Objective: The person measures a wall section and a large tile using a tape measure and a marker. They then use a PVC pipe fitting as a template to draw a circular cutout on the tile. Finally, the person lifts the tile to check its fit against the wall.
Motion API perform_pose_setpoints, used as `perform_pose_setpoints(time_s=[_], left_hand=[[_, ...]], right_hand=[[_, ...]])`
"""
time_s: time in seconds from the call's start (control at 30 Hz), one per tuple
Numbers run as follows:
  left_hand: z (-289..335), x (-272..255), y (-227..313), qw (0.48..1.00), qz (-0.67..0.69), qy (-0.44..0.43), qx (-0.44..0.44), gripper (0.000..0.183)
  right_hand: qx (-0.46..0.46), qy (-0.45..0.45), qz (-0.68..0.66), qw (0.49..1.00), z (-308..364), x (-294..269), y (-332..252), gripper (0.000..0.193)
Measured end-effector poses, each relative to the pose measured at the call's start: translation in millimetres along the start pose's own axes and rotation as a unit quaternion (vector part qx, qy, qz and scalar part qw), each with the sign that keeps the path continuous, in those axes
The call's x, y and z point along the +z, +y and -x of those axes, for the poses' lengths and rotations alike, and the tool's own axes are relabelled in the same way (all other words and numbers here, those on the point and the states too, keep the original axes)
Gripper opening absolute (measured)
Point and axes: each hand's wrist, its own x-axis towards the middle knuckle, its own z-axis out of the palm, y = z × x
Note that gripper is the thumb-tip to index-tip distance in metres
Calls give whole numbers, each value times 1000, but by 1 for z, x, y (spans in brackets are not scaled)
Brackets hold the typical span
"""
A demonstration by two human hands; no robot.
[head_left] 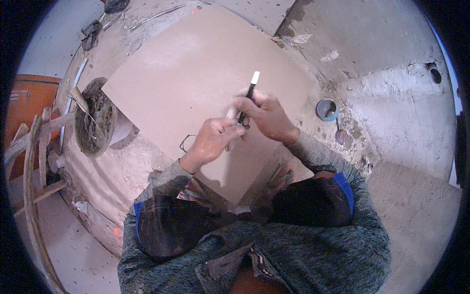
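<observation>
A black marker point(251, 89) with a white end stands slanted above a large beige board point(196, 54). My right hand point(267, 115) is closed around its middle, and the white end sticks out past the fingers. At the marker's lower end, the fingers of my left hand point(213, 139) are pinched together. Whether a cap sits between those fingertips is hidden. Next to my left wrist, a thin dark loop point(186, 142) lies on the board. My feet and knees are at the board's near corner.
To the left stands a round mortar-crusted tub point(93, 122) with a trowel point(80, 100) across it. Beyond it is a wooden frame point(32, 171). A roll of tape point(326, 110) lies right of the board, near a rough wall point(396, 103). Metal rods point(154, 18) lie at the far left.
</observation>
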Motion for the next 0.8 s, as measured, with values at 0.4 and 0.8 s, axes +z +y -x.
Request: perform_pose_setpoints(time_s=[0.4,0.8], left_hand=[[-1,-121,-8,933,-193,283,111,39],[-71,-336,10,598,-643,467,107,59]], right_hand=[[285,246,336,863,148,-126,214,37],[354,252,63,899,137,-94,233,41]])
